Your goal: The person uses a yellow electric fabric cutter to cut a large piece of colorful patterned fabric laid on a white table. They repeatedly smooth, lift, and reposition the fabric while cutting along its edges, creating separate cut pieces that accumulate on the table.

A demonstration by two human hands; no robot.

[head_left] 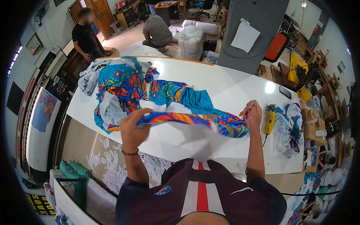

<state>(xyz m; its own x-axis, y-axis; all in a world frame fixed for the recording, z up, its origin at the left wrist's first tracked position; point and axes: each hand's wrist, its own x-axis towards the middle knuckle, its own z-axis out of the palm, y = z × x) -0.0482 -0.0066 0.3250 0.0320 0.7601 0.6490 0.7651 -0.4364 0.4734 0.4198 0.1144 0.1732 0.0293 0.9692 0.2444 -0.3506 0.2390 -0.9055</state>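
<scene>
A strip of blue fabric with a bright orange, red and multicoloured print [187, 119] stretches between my two hands above the white table [180, 144]. My left hand [135, 129] is closed around its left end. At the other end, my right hand [253, 112] is closed on the fabric, which sags a little and is blurred along its lower edge. Behind the strip lies a flat teal printed piece [191, 98]. A heaped pile of floral printed fabric [125, 80] sits at the table's far left, with white undersides showing.
Right of my right hand stands a yellow handheld electric cutter [269, 122] with a cord. Printed and white fabric scraps [288, 129] lie beside it, a phone [285, 92] farther back. A grey column [247, 37] rises behind the table. Two people [85, 35] [156, 32] are beyond it.
</scene>
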